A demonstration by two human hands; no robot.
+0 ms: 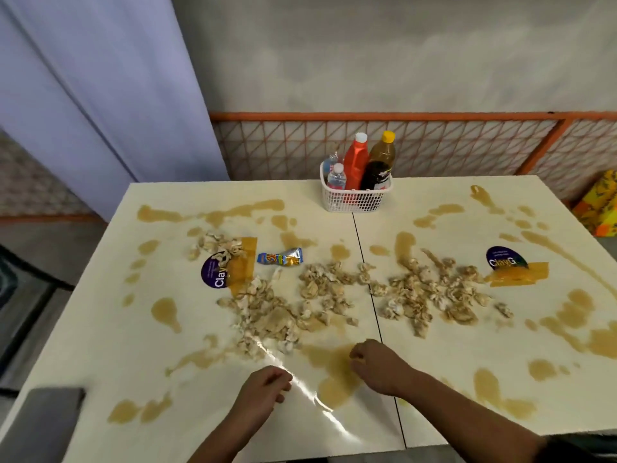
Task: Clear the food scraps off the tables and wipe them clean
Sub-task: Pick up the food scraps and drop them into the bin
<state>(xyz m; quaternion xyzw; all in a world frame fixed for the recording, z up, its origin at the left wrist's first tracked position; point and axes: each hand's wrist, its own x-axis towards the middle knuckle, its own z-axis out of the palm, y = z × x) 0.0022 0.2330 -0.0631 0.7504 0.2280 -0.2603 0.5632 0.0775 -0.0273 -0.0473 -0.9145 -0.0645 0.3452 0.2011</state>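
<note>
The food scraps (314, 295) are heaped across the middle of both tables (100, 345), straddling the seam (362, 248) between them, with brown spills (165, 309) spread around. A snack wrapper (279, 257) lies just behind the left heap. The left hand (267, 385) and right hand (374, 365) are held near the front edge, fingers curled. Whether anything is gripped cannot be told. If scraps are swept through the wet spills, smearing is likely, and bits could be pushed into the seam.
</note>
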